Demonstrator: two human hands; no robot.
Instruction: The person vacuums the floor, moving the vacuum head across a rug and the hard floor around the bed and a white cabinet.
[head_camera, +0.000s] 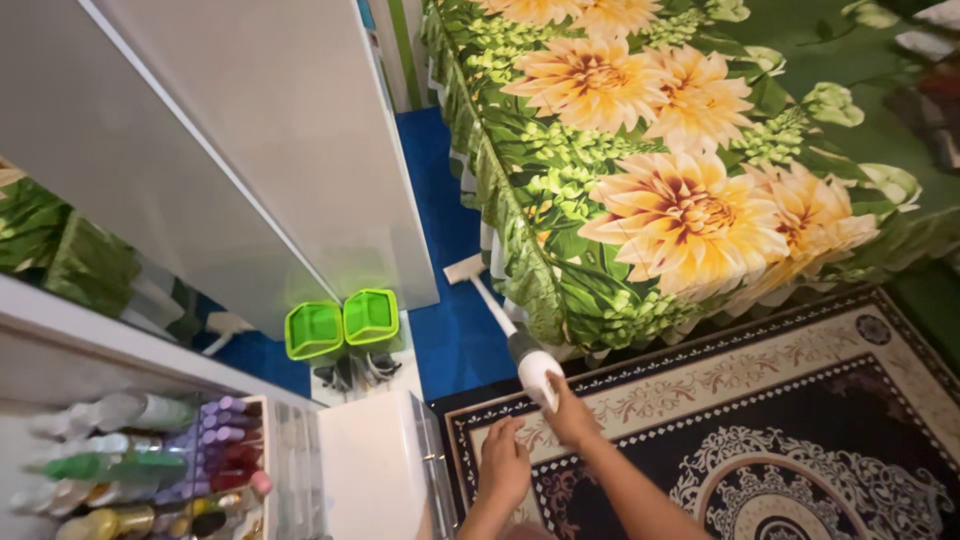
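While the right hand (572, 418) grips a white mop handle (535, 368) | mop head (464, 268) far on blue floor (455, 340) beside bed (640, 170) | left hand (503, 462) open, loose, holding nothing, over rug (800, 430).

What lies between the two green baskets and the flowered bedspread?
In the head view, a strip of blue floor separates the green baskets from the bedspread, with the white mop head resting on it.

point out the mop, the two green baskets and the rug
mop (497, 310): head view, on its white pole
green baskets (341, 322): head view, where the two rims meet
rug (800, 440): head view, on its dark patterned field
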